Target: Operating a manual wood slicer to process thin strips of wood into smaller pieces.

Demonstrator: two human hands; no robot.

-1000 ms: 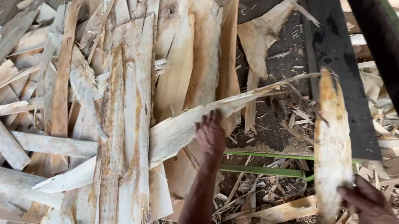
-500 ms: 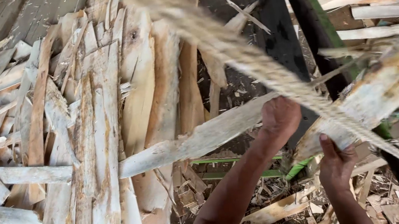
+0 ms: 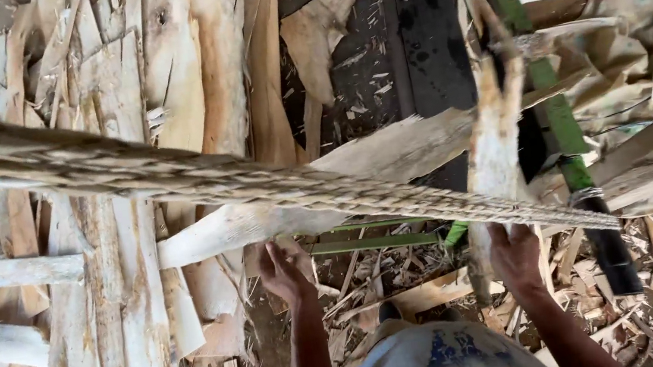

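Since half-second-earlier view: left hand (image 3: 285, 270) dropped lower along long pale slab (image 3: 360, 174), right hand (image 3: 515, 254) brought splintered wood strip (image 3: 494, 150) nearly upright. Left fingers spread open, palm against underside of slab near its left end. Right fingers closed around strip's lower end. Slab lies across pile of offcuts (image 3: 118, 138), rising toward green bar (image 3: 528, 47). Blurred fibrous rope (image 3: 168, 174) crosses view in foreground.

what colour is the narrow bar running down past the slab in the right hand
Green, a narrow painted bar beside the pale wood slab in the right hand; only the head view shows it.
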